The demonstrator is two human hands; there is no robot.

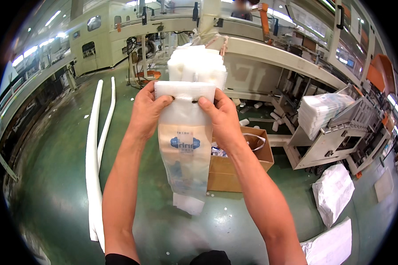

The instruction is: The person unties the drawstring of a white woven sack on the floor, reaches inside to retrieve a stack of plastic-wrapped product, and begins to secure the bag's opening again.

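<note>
A long clear plastic bag point(185, 115) with a blue print hangs upright in front of me. My left hand point(146, 111) grips its upper left edge, the thumb lying by one of two small punched holes. On the other side my right hand point(224, 118) pinches the upper right edge, its thumb beside the second hole. The fingers behind the plastic are mostly hidden. Just beyond the bag's top is a thick bundle of white translucent bags point(197, 62); whether it touches the held bag I cannot tell.
A cardboard box point(225, 174) with scraps stands behind the bag. Long white foam-like tubes point(93, 154) lie on the green floor at left. Stacked printed bags point(323, 110) rest on a machine frame at right, above white sacks point(334, 192). A machine beam point(278, 59) crosses behind.
</note>
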